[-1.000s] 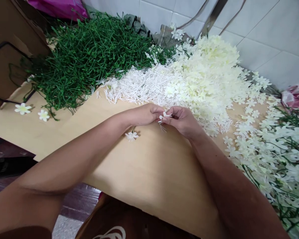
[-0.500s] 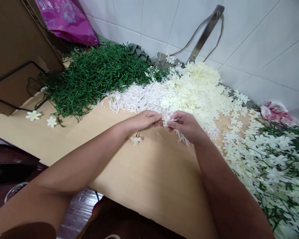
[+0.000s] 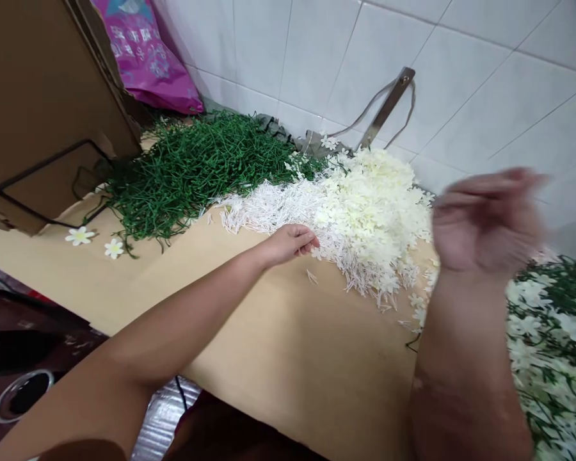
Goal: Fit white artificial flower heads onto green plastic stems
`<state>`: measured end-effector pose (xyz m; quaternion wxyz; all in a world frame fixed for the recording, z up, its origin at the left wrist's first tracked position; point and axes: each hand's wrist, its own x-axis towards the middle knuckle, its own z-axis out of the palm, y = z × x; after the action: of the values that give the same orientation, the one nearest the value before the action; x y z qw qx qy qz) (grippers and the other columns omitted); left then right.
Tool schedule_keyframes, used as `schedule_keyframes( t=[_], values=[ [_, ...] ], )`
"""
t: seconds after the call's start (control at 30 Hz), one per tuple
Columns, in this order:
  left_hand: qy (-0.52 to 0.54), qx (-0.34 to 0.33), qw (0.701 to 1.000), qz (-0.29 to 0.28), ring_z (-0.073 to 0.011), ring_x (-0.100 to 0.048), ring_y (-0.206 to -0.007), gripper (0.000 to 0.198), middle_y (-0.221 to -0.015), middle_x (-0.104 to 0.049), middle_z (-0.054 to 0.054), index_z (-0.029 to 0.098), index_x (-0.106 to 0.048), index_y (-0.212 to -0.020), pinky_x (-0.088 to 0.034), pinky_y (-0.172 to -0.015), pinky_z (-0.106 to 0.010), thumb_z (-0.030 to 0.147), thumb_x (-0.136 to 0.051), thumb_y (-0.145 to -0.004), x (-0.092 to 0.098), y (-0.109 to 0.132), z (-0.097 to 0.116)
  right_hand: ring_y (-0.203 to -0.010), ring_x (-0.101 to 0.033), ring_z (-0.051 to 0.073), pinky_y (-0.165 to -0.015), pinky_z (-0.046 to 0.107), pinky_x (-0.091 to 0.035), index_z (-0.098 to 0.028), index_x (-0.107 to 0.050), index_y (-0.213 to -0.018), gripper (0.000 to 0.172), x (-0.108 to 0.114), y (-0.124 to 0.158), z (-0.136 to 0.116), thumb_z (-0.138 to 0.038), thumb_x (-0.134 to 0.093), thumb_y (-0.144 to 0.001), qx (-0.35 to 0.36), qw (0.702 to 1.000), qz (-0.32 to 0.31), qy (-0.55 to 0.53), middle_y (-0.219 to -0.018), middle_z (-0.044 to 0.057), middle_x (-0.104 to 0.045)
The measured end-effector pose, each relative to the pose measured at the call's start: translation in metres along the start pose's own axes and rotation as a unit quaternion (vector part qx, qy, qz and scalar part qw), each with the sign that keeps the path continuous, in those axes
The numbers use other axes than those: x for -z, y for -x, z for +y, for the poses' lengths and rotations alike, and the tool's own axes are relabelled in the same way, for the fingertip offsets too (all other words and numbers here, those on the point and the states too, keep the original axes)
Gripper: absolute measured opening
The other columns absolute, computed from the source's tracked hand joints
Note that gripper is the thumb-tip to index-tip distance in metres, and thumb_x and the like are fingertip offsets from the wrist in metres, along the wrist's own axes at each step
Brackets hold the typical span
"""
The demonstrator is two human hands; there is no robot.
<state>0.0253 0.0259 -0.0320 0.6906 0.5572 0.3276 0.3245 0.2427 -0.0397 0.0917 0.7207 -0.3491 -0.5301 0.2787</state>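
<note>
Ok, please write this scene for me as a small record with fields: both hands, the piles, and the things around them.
Left hand: thumb and fingers drawn together; whether it holds anything is unclear
Right hand: raised at right, blurred; contents cannot be told
Back left pile: green stems
Middle pile: thin white pieces
Pile right of these: pale yellow blossoms
Far right: white flowers with green stems
Left: two single flowers, cardboard box
Behind: pink bag, tiled wall

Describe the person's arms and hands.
The left forearm and right forearm are bare: no sleeves, watch or bracelet shows. The left hand is gloveless, with no visible ring; the right hand is gloveless too, but blurred, so rings can't be judged.
</note>
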Motion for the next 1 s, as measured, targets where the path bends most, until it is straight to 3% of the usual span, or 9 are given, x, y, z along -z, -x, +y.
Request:
schedule_keyframes(
  t=[0.07, 0.13, 0.2, 0.3, 0.4, 0.5, 0.73, 0.9, 1.0],
  values=[
    [-0.020, -0.002, 1.000, -0.004, -0.0046, -0.042, -0.047, 0.024, -0.051, -0.050, 0.003, 0.010, -0.065, -0.068, -0.029, -0.049, -0.019, 0.023, -0.054, -0.084, -0.001, 0.000, 0.001, -0.069, -0.058, 0.010, -0.069, 0.029, -0.049, -0.026, -0.065, -0.066, 0.008, -0.037, -0.010, 0.030, -0.027, -0.072, -0.069, -0.113, 0.992, -0.046, 0.006, -0.072, -0.001, -0.061],
    [-0.045, -0.006, 0.999, -0.004, -0.0050, -0.042, -0.049, 0.023, -0.052, -0.050, 0.003, 0.010, -0.065, -0.070, -0.030, -0.050, -0.019, 0.021, -0.051, -0.084, -0.002, 0.000, 0.001, -0.075, -0.060, 0.015, -0.076, 0.036, -0.051, -0.022, -0.064, -0.072, 0.005, -0.073, -0.020, 0.064, -0.025, -0.065, -0.075, -0.157, 0.971, -0.125, 0.129, -0.076, 0.002, -0.063],
    [-0.077, -0.018, 0.997, -0.005, -0.0054, -0.044, -0.051, 0.023, -0.054, -0.050, 0.003, 0.010, -0.065, -0.070, -0.032, -0.053, -0.019, 0.021, -0.051, -0.084, -0.002, -0.001, 0.000, -0.085, -0.059, 0.019, -0.084, 0.040, -0.048, -0.018, -0.065, -0.078, 0.005, -0.104, -0.030, 0.100, -0.016, -0.061, -0.076, -0.073, 0.924, -0.191, 0.322, -0.085, 0.006, -0.064],
    [-0.127, -0.038, 0.991, -0.013, -0.0066, -0.046, -0.054, 0.023, -0.055, -0.051, 0.003, 0.012, -0.065, -0.071, -0.035, -0.056, -0.020, 0.025, -0.050, -0.084, -0.001, -0.004, -0.006, -0.112, -0.050, 0.027, -0.094, 0.044, -0.042, -0.013, -0.066, -0.098, 0.027, -0.139, -0.041, 0.147, -0.003, -0.049, -0.079, 0.055, 0.811, -0.245, 0.528, -0.113, 0.015, -0.059],
    [-0.171, -0.054, 0.984, -0.010, -0.0083, -0.047, -0.057, 0.023, -0.058, -0.053, 0.002, 0.014, -0.061, -0.065, -0.037, -0.058, -0.021, 0.023, -0.048, -0.082, 0.002, -0.007, -0.015, -0.119, -0.042, 0.035, -0.089, 0.047, -0.042, -0.012, -0.065, -0.105, 0.038, -0.157, -0.047, 0.176, 0.004, -0.045, -0.077, 0.039, 0.695, -0.320, 0.643, -0.122, 0.020, -0.053],
    [-0.192, -0.057, 0.980, -0.007, -0.0097, -0.050, -0.060, 0.022, -0.061, -0.056, 0.002, 0.015, -0.060, -0.064, -0.039, -0.061, -0.022, 0.023, -0.048, -0.080, 0.004, -0.008, -0.019, -0.113, -0.044, 0.037, -0.086, 0.050, -0.041, -0.011, -0.067, -0.097, 0.028, -0.160, -0.051, 0.186, 0.000, -0.050, -0.077, 0.012, 0.660, -0.339, 0.670, -0.112, 0.022, -0.056],
    [-0.194, -0.048, 0.979, -0.030, -0.0106, -0.052, -0.063, 0.029, -0.064, -0.058, 0.001, 0.016, -0.068, -0.079, -0.039, -0.064, -0.022, 0.037, -0.049, -0.084, 0.004, -0.004, -0.010, -0.096, -0.050, 0.025, -0.078, 0.037, -0.043, -0.015, -0.061, -0.073, 0.013, -0.146, -0.053, 0.177, -0.005, -0.053, -0.077, 0.023, 0.710, -0.354, 0.608, -0.093, 0.014, -0.059],
    [-0.080, -0.022, 0.997, -0.003, -0.0068, -0.046, -0.054, 0.020, -0.059, -0.052, 0.003, 0.013, -0.065, -0.078, -0.035, -0.054, -0.020, 0.025, -0.051, -0.085, 0.002, -0.004, -0.005, -0.081, -0.054, 0.018, -0.077, 0.036, -0.045, -0.016, -0.056, -0.077, 0.013, -0.135, -0.060, 0.152, -0.011, -0.046, -0.084, 0.046, 0.819, -0.218, 0.529, -0.085, 0.007, -0.060],
    [0.028, -0.006, 0.999, 0.035, -0.0057, -0.051, -0.055, 0.015, -0.068, -0.059, 0.001, 0.012, -0.065, -0.090, -0.035, -0.052, -0.019, 0.020, -0.054, -0.084, 0.003, -0.002, 0.000, -0.073, -0.056, 0.015, -0.072, 0.034, -0.048, -0.019, -0.053, -0.079, 0.006, -0.115, -0.055, 0.129, -0.019, -0.051, -0.085, 0.041, 0.919, -0.107, 0.379, -0.077, 0.003, -0.058]
  ],
)
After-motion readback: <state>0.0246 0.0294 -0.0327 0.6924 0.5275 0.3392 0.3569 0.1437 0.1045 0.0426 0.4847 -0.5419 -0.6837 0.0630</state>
